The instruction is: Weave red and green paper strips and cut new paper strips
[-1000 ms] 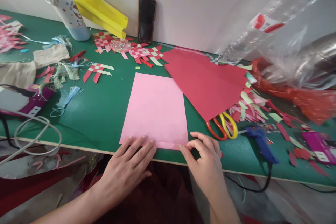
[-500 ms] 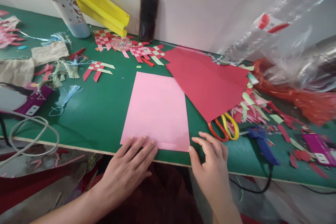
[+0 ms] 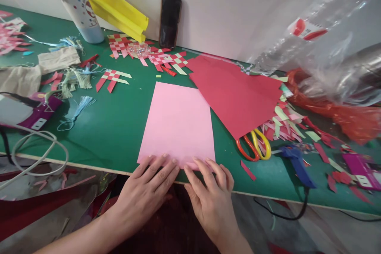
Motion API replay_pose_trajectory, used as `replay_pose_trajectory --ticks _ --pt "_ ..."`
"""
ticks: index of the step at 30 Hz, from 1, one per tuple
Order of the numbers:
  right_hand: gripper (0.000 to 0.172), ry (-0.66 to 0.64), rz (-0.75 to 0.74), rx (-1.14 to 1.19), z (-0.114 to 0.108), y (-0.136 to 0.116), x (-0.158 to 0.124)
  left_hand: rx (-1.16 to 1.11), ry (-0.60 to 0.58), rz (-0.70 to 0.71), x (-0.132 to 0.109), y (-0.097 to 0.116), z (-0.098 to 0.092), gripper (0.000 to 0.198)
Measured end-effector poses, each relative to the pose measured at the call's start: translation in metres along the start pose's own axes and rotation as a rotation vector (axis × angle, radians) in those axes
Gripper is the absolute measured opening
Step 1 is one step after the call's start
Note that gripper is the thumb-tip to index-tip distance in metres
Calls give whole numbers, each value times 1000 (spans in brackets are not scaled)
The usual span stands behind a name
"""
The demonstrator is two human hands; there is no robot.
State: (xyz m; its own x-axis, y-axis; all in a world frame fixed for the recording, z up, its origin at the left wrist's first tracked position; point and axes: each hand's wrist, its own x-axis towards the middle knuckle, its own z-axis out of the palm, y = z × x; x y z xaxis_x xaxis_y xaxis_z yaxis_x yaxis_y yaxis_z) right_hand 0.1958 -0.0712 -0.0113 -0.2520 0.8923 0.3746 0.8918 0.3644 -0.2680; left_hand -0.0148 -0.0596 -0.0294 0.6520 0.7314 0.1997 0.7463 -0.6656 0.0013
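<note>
A pink sheet of paper (image 3: 179, 125) lies flat on the green table (image 3: 119, 127), close to its front edge. My left hand (image 3: 151, 184) rests with its fingers stretched out on the sheet's lower left part. Beside it, my right hand (image 3: 211, 194) lies with spread fingertips on the lower right part, along the near edge. Both hands press on the paper and neither grips it. To the right, red sheets (image 3: 238, 91) partly cover a pair of scissors with red and yellow handles (image 3: 261, 145).
Right of my hand lie a thin red paper strip (image 3: 248, 170), a blue glue gun (image 3: 297, 164) and paper scraps (image 3: 282, 123). At the back stand a phone (image 3: 169, 22) and a bottle (image 3: 79, 12). Woven paper pieces (image 3: 111, 77) and tassels (image 3: 77, 111) are on the left.
My right hand has moved left from beside the sheet onto its near edge. A thin red strip now shows on the table where that hand was. My left hand stays in place.
</note>
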Motion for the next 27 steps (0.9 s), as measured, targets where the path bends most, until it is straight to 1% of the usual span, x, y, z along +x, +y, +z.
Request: replay_pose_trajectory --ticks 5,13,17,21,27 --pt "29 19 26 -28 -5 11 -5 -6 6 3 1 -1 -1 54" --pt "29 40 28 -138 -18 39 -18 -32 14 -6 1 0 0 62" --pt "29 48 38 -139 -19 46 -23 -33 17 -5 0 -2 -1 61" --pt "29 57 32 -133 -18 47 -25 -37 16 -41 -9 -12 -4 56" --pt "31 46 -14 -159 -16 53 -27 -62 24 -159 -33 -35 -13 52"
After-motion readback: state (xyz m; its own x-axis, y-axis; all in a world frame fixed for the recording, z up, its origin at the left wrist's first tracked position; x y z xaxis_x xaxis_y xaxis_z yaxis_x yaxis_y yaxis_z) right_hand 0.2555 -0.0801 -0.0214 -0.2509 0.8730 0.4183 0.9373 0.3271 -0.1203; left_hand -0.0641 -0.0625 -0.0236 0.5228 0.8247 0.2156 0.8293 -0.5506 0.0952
